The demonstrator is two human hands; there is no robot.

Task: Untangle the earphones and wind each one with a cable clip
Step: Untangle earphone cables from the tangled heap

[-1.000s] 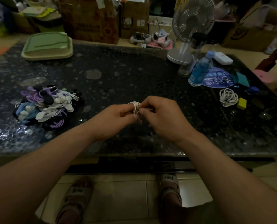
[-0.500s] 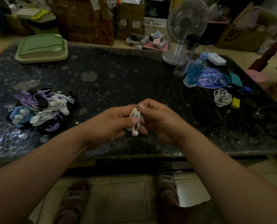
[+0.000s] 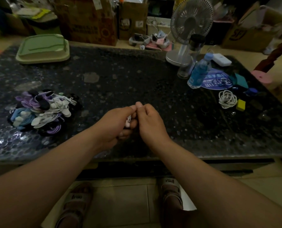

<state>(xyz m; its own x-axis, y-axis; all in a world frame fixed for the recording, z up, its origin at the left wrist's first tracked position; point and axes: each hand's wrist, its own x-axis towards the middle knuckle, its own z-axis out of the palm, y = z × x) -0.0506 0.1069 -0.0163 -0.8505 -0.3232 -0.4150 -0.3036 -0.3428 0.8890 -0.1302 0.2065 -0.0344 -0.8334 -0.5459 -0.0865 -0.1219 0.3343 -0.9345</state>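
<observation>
Glossy, speckled dark stone counter (image 3: 137,76); left hand (image 3: 114,125) and right hand (image 3: 151,123), fingers curled and thumb tips meeting, together pinch a pale, mostly hidden earphone bundle (image 3: 128,122).

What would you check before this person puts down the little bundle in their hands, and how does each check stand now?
1. Grip: left hand and right hand both pinch the earphone bundle: ok.
2. Clip closed round the cord: hidden inside the hands, cannot tell.
3. Stray cord dangling below the hands: none seen, ok.
4. Pile of wound earphones lies on the table to the left, apart from the hands: ok.
5. White coil on the right, clipped or not: cannot tell.
</observation>
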